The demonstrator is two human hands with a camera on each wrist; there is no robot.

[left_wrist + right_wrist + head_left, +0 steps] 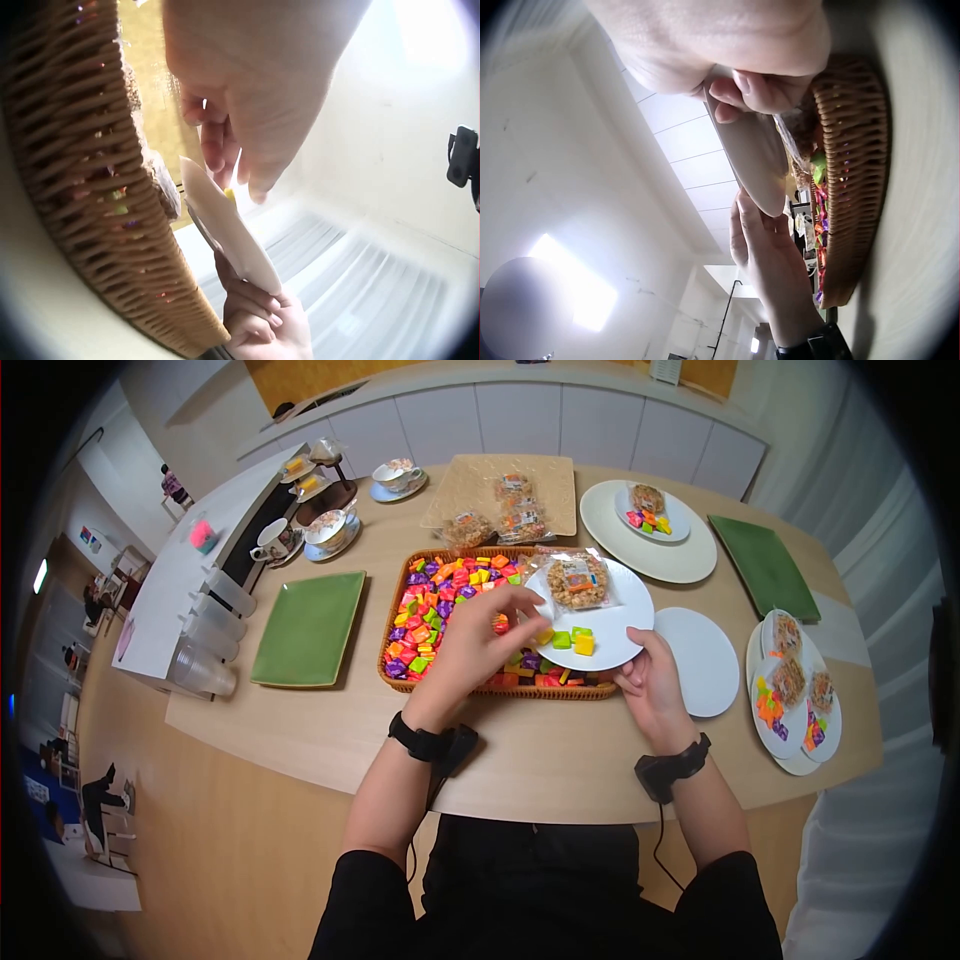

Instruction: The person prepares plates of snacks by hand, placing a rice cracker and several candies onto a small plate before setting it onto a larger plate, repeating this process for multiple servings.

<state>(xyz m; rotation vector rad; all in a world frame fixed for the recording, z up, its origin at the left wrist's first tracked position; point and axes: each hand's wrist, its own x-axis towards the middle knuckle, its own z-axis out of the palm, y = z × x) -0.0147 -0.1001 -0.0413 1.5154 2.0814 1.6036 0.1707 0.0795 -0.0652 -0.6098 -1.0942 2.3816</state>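
My right hand (655,685) grips the right edge of a white plate (625,600), thumb on top and fingers underneath, holding it over the front right of the wicker basket (395,678). On the plate lie a clear-wrapped round crunchy snack (578,582) and several green and yellow wrapped candies (583,644). My left hand (480,635) hovers at the plate's left side, thumb and bent fingers apart. Just under its thumb tip is a yellow candy (230,194) on the plate. Colourful wrapped candies (440,595) fill the basket.
Behind the basket, wrapped snacks (522,520) lie on a brown board (455,475). Green plates (310,630) stand left and far right. An empty white plate (700,660) sits right, near filled plates (825,745). Cups (330,530) and plastic containers (205,665) stand at left.
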